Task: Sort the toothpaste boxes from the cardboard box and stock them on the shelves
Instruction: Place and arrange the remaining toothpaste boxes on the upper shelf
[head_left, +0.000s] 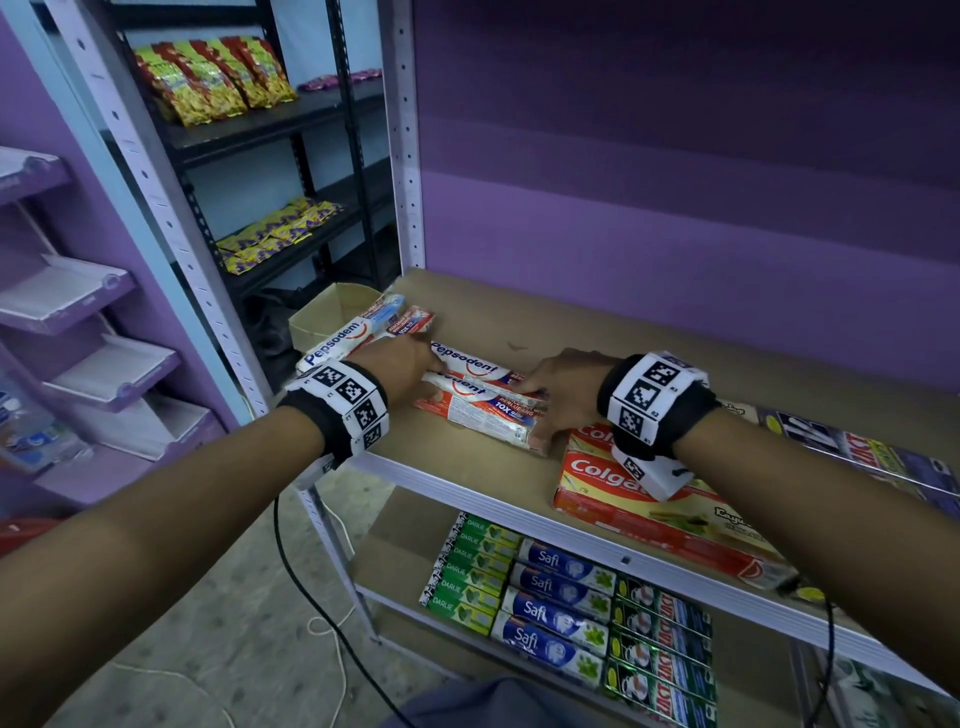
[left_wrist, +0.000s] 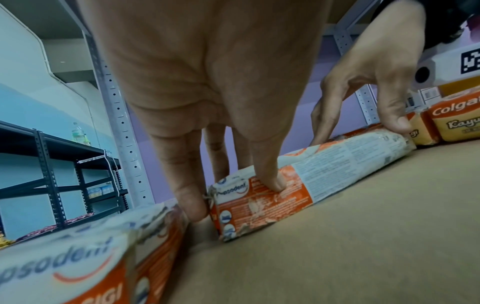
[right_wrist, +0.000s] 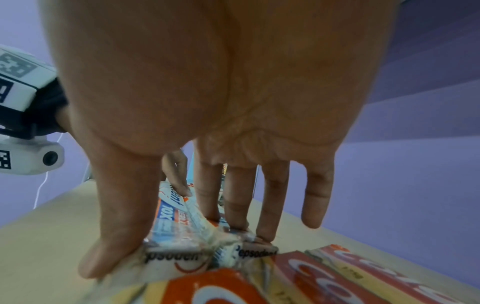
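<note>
Lying between both hands, Pepsodent pack (head_left: 485, 400), left hand (head_left: 402, 364) and right hand (head_left: 563, 387) gripping opposite ends.

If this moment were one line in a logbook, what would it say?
left hand: grips Pepsodent pack, left end | right hand: grips right end | pack: on upper shelf, beside Colgate boxes
</note>
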